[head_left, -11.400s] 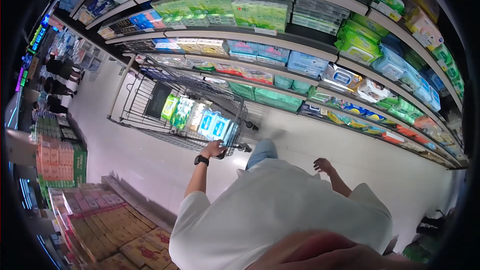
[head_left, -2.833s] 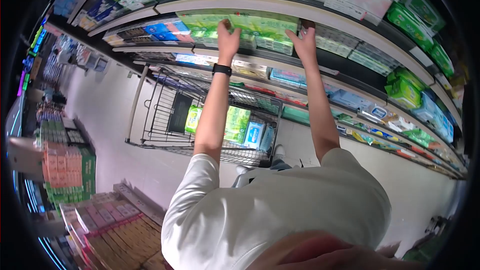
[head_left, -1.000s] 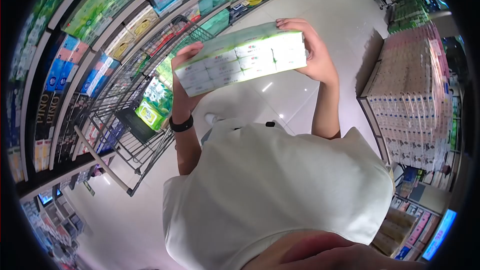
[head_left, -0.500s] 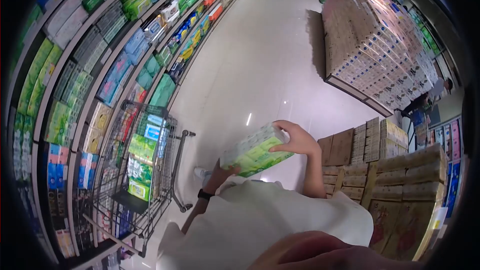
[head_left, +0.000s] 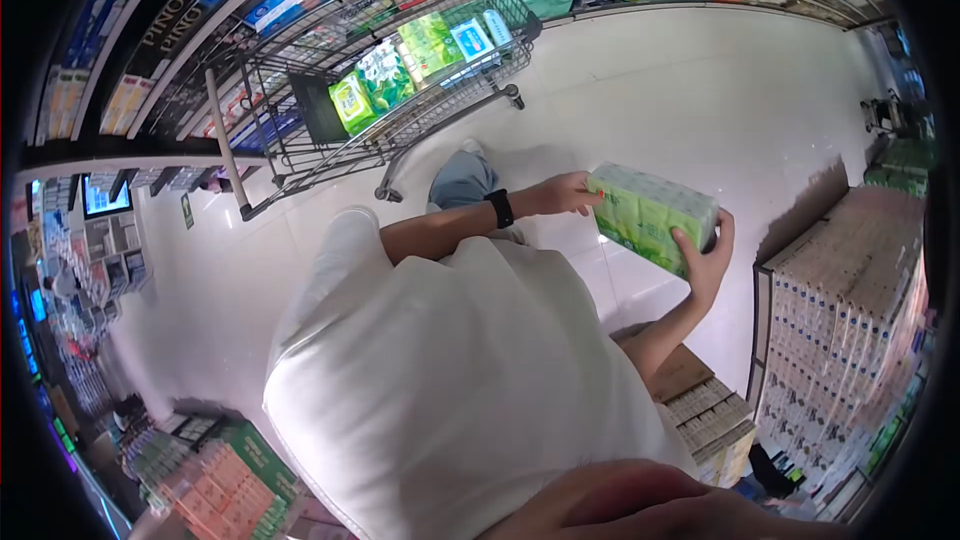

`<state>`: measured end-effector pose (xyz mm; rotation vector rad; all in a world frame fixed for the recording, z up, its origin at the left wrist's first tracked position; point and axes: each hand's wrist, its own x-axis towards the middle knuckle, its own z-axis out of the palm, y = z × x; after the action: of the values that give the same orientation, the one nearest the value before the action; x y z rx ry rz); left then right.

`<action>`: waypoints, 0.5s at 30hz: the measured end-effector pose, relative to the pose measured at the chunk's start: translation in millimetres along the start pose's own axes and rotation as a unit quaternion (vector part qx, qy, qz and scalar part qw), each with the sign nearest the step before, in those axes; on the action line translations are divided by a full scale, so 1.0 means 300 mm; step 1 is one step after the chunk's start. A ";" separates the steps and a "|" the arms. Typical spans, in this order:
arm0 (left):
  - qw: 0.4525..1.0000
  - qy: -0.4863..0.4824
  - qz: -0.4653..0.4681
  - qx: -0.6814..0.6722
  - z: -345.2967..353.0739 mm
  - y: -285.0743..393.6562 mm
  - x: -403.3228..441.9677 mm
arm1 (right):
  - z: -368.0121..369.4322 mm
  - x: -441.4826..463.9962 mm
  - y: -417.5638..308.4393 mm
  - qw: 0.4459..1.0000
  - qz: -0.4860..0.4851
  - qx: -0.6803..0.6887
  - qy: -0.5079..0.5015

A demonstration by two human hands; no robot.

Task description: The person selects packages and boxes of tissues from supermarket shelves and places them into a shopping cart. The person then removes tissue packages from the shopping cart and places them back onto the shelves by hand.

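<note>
A green, white-topped tissue pack [head_left: 650, 220] is held out over the floor, to the right of my body. My left hand [head_left: 568, 194], with a black watch on its wrist, grips the pack's left end. The pack's right end is in my right hand [head_left: 708, 255], its thumb on the green front face. Up and to the left stands a wire shopping cart [head_left: 400, 145], apart from both hands. Inside it lie a yellow-green pack [head_left: 350, 105], a green and white pack [head_left: 384, 77], a light green pack [head_left: 430, 44] and blue-white packs [head_left: 471, 39].
Shelves [head_left: 590, 12] of packaged goods run along the top and left, behind the cart. Stacked cartons [head_left: 840, 310] rise at the right, with more cartons [head_left: 710, 415] beside my right arm. Orange and green stacks [head_left: 215, 480] stand at the lower left.
The tissue pack has come off the shelf and both hands have carried it out over the aisle. Since half a second ago the view has turned, and the cart now appears higher up.
</note>
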<state>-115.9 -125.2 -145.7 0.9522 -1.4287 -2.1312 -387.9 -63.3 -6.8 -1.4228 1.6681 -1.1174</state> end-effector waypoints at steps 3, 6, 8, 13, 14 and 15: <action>0.990 0.114 -0.064 -0.055 -0.189 -0.001 -0.046 | 0.219 0.228 -0.106 0.977 -0.132 -0.141 -0.086; 0.977 0.185 0.010 -0.100 -0.443 -0.024 -0.024 | 0.494 0.470 -0.214 0.940 -0.226 -0.201 -0.157; 0.964 0.263 0.049 0.004 -0.627 -0.018 -0.030 | 0.677 0.637 -0.279 0.928 -0.252 -0.212 -0.176; 0.852 0.486 0.113 0.157 -1.055 -0.079 -0.179 | 1.159 1.059 -0.380 0.892 -0.344 -0.217 -0.197; 0.845 0.506 0.068 0.157 -1.115 -0.110 -0.222 | 1.263 1.130 -0.360 0.883 -0.363 -0.226 -0.194; 0.837 0.523 0.021 0.160 -1.162 -0.147 -0.270 | 1.365 1.183 -0.327 0.875 -0.379 -0.232 -0.190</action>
<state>194.5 -278.9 -245.9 1.7876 -1.1452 -0.9492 -46.8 -490.8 -71.5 -2.5589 1.1320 -0.7288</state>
